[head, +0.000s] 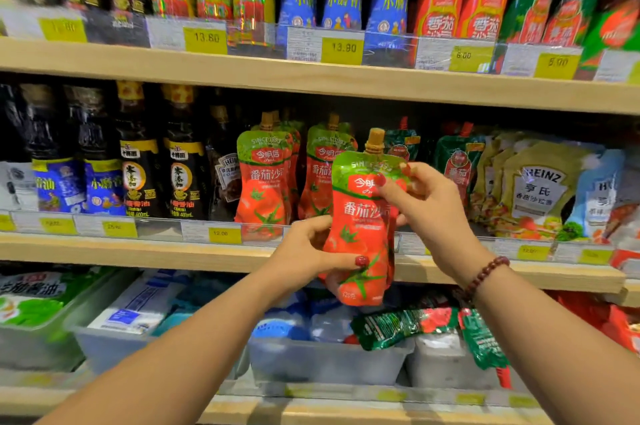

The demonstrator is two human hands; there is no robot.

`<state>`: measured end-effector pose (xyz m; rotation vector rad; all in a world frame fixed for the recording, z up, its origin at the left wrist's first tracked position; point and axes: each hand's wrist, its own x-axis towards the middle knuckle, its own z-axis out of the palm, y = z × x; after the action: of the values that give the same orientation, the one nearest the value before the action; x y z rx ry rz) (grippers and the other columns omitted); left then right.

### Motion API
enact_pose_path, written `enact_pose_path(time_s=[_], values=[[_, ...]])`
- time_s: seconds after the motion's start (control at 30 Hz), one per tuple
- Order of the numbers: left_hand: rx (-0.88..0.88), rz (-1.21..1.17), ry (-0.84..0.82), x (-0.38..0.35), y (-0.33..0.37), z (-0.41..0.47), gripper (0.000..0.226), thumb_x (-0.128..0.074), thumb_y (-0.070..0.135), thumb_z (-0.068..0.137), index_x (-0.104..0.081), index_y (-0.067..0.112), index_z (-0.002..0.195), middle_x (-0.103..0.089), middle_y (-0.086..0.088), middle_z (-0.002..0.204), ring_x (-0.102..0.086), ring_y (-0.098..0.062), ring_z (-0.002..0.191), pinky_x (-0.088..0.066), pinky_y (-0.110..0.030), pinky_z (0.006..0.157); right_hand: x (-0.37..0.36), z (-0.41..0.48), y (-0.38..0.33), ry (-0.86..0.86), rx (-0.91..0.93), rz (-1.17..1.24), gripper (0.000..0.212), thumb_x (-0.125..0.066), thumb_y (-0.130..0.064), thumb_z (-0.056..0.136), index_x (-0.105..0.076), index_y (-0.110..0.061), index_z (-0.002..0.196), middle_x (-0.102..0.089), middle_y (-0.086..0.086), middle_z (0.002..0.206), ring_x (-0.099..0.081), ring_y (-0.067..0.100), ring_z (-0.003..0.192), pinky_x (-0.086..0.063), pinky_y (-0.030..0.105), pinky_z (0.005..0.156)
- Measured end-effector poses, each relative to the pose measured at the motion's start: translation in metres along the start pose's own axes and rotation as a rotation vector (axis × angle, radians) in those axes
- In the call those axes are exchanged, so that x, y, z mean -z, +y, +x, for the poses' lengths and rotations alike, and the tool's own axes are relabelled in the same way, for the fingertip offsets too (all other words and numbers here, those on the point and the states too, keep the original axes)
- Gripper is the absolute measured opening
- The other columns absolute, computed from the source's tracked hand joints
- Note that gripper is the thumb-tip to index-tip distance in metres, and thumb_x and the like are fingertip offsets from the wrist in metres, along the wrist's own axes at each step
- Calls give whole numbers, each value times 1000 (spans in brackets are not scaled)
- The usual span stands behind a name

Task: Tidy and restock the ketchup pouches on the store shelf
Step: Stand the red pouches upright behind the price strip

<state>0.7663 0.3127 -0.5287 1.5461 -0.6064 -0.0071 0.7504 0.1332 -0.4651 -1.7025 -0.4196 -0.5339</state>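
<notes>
Ketchup pouch (360, 227), upright, is held in front of the middle shelf (138, 251), clear of its edge. Two rows of matching pouches (265, 182) stand behind it; dark bottles (138, 165) stand left, Heinz pouches (536, 189) right. Left hand (304, 251) fingers are clamped on the lower left edge, thumb across the front. Right hand (426, 203) fingers pinch the upper right corner below the cap. Two green pouches (433, 327) lie in bins on the shelf below

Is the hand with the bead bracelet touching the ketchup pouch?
Touching. The head view shows the right hand pinching the top of the held pouch, its thumb lying on the pouch's front, while the left hand grips the bottom.
</notes>
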Motion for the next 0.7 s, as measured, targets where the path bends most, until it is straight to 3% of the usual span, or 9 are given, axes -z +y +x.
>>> enact_pose_path(time_s=[0.1,0.17,0.23,0.37,0.43,0.53,0.6,0.7], values=[[-51,29,63,6,7,5,37,-83,8,65,-71,18,98,-75,-2,96,-70,-18,91,-55,-26,73,-2,-9,13,-166,-99,-25,35,-76,-33,66,-66,-17,96,-72,-5,86,-67,1,75,-50,14,57],[-62,36,86,10,13,10,36,-81,5,66,-71,15,99,-75,-2,95,-70,-17,90,-55,-25,71,-6,-12,19,-199,-120,-33,26,-77,-23,71,-70,-17,95,-74,-2,90,-69,11,85,-56,24,70],[-65,68,91,13,20,16,37,-82,5,65,-70,13,100,-75,-1,95,-70,-16,89,-55,-25,72,-9,-9,19,-183,-108,-1,22,-76,-17,73,-72,-16,95,-75,-1,93,-70,16,89,-57,31,74],[-119,150,81,25,26,20,41,-82,12,67,-67,17,105,-73,0,101,-69,-14,93,-56,-28,79,-14,4,11,-142,4,-26,16,-75,-17,75,-74,-16,91,-75,-1,88,-71,15,83,-59,36,70],[-157,314,142,39,22,18,40,-83,20,67,-67,22,103,-71,5,100,-66,-10,94,-54,-27,83,-17,10,8,-90,56,-12,13,-74,-19,76,-74,-18,89,-75,-1,87,-71,16,82,-59,38,69],[-165,653,265,59,5,9,35,-82,30,66,-67,26,98,-66,9,98,-62,-6,94,-51,-24,83,-23,22,6,6,149,-28,14,-75,-19,76,-73,-25,89,-75,-7,88,-69,10,86,-57,31,75],[-154,806,286,64,-6,6,30,-80,32,69,-68,26,96,-65,8,94,-60,-9,89,-52,-31,80,-29,30,8,46,173,-47,17,-75,-22,75,-72,-28,90,-74,-9,92,-68,8,90,-56,33,80],[-156,843,315,63,-18,8,13,-79,29,71,-69,24,78,-62,4,81,-57,-14,77,-51,-41,71,-43,39,18,91,186,-118,21,-76,-25,75,-70,-27,95,-71,-13,95,-66,5,92,-54,35,84]])
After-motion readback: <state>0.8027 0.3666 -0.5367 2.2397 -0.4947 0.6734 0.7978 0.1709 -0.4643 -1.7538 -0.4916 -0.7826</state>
